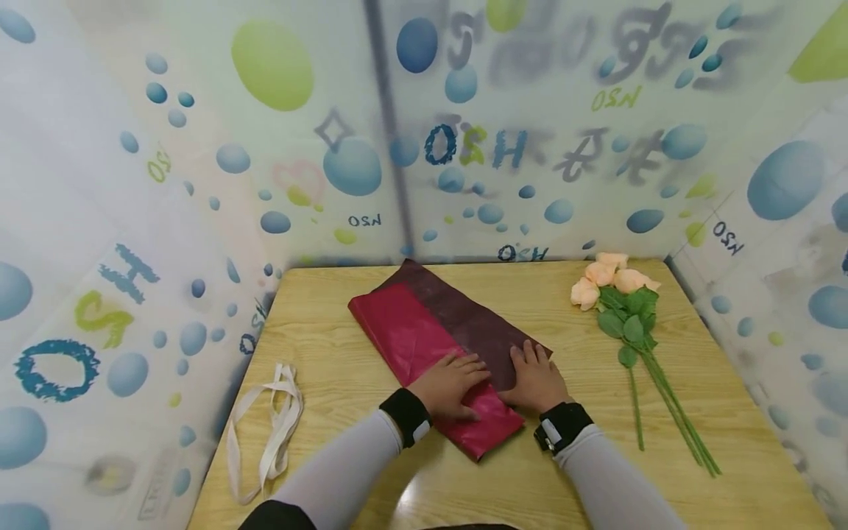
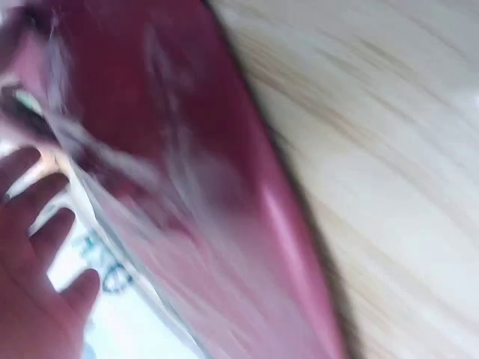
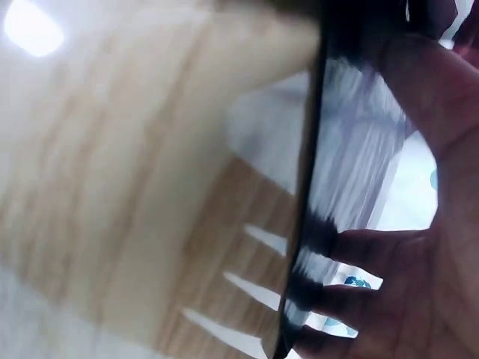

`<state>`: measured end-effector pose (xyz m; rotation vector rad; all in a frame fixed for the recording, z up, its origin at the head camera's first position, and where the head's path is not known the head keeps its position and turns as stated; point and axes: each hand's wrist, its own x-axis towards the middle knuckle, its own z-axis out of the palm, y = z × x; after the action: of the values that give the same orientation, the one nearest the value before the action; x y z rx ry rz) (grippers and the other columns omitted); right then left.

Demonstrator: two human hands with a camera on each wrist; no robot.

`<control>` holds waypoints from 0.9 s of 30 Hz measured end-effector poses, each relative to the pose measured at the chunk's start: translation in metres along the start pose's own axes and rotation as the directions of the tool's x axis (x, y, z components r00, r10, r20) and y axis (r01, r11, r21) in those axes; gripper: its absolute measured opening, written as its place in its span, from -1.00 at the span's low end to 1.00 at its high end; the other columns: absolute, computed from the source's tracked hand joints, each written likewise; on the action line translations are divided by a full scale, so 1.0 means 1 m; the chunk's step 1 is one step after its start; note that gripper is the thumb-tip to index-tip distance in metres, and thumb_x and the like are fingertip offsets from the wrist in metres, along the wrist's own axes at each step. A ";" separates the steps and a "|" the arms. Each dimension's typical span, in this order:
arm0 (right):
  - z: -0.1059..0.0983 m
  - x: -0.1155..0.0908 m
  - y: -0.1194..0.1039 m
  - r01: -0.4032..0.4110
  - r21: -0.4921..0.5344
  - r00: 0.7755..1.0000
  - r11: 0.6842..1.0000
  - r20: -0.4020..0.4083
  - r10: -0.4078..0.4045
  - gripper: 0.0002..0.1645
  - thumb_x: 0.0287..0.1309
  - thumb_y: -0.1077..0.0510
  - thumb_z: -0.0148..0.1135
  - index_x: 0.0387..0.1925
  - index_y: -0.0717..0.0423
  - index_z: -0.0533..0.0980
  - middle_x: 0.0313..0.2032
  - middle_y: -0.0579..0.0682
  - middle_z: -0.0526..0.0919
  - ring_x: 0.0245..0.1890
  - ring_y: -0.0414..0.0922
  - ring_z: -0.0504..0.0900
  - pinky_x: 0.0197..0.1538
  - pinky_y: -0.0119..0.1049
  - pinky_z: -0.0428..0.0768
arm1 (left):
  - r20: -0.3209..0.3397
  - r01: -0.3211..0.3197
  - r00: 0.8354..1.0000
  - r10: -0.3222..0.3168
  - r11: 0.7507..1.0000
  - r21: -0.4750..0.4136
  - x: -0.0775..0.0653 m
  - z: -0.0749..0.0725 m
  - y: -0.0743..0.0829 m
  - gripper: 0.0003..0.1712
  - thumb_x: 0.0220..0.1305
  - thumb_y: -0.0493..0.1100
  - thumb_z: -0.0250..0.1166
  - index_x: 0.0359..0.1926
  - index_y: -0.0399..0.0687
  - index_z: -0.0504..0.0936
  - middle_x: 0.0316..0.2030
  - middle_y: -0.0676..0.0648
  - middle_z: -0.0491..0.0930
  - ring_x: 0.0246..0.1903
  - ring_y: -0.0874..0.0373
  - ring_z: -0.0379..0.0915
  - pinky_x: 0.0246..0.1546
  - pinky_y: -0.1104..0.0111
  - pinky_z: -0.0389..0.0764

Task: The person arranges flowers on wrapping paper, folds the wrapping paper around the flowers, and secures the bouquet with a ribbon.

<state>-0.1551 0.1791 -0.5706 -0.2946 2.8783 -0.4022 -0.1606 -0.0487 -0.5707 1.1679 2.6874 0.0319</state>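
A folded wrapping sheet (image 1: 464,324), glossy crimson on one part and dark maroon on the other, lies slantwise across the middle of the table. On its crimson part rests the left hand (image 1: 452,386), fingers extended toward the right. The right hand (image 1: 535,377) presses on the dark part near the right edge, its fingers spread and pointing away from the body. In the left wrist view, the left hand (image 2: 34,262) appears beside the blurred crimson surface. The right wrist view shows the right hand (image 3: 404,277) with its fingertips against the dark surface.
Peach roses (image 1: 612,278) with green leaves and long stems lie at the table's right. A loose white ribbon (image 1: 281,423) is bunched at the left. Patterned curtains (image 1: 464,199) enclose the wooden table (image 1: 318,324) at the back and sides.
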 end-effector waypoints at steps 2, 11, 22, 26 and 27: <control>0.004 -0.001 -0.003 -0.002 -0.010 1.000 1.000 0.007 0.002 0.30 -0.05 -0.35 0.49 0.52 0.31 0.23 0.52 0.49 0.16 0.54 0.46 0.09 0.41 0.46 0.25 | 0.028 -0.058 0.998 0.058 0.998 -0.001 0.005 -0.002 0.008 -0.18 0.35 0.25 0.32 0.54 0.18 0.35 0.50 0.14 0.38 0.59 0.19 0.10 0.63 0.10 0.02; 0.012 -0.006 -0.006 -0.004 -0.021 1.000 1.000 -0.008 0.004 0.24 0.05 -0.39 0.42 0.52 0.29 0.26 0.53 0.48 0.14 0.55 0.46 0.07 0.42 0.46 0.22 | -0.148 -0.069 0.983 0.105 0.971 0.229 0.003 -0.013 0.011 -0.77 0.42 -0.06 0.27 0.05 0.23 0.70 -0.03 0.13 0.62 0.18 0.19 0.52 0.55 0.17 0.24; -0.003 -0.021 0.026 -0.025 0.024 1.000 0.999 -0.008 0.025 0.55 -0.16 -0.63 0.42 0.57 0.32 0.15 0.55 0.52 0.02 0.55 0.50 -0.02 0.42 0.53 0.12 | -0.159 0.095 0.980 -0.117 0.986 -0.139 -0.062 -0.084 0.002 -0.57 0.59 0.21 0.01 -0.23 0.08 0.64 -0.46 0.13 0.65 -0.38 0.21 0.62 -0.14 0.28 0.65; -0.002 -0.025 0.036 -0.029 0.054 0.999 0.998 -0.030 0.030 0.57 -0.16 -0.65 0.40 0.58 0.32 0.12 0.56 0.52 -0.02 0.55 0.52 -0.05 0.42 0.55 0.07 | -0.097 0.241 0.959 -0.265 0.948 -0.206 -0.074 -0.079 -0.007 -0.52 0.48 0.27 0.20 0.06 0.02 0.67 -0.17 0.01 0.75 -0.18 0.10 0.71 -0.15 0.18 0.70; -0.001 -0.026 0.038 -0.029 0.061 0.999 0.998 -0.032 0.031 0.57 -0.15 -0.65 0.40 0.58 0.32 0.12 0.56 0.52 -0.02 0.55 0.53 -0.06 0.43 0.55 0.06 | -0.080 0.266 0.955 -0.286 0.944 -0.196 -0.076 -0.075 -0.009 -0.50 0.45 0.24 0.26 0.12 0.00 0.66 -0.09 -0.04 0.75 -0.10 0.05 0.71 -0.10 0.14 0.70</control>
<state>-0.1367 0.2211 -0.5760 -0.2365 2.8926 -0.4929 -0.1320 -0.1048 -0.4840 0.7477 2.8437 0.3000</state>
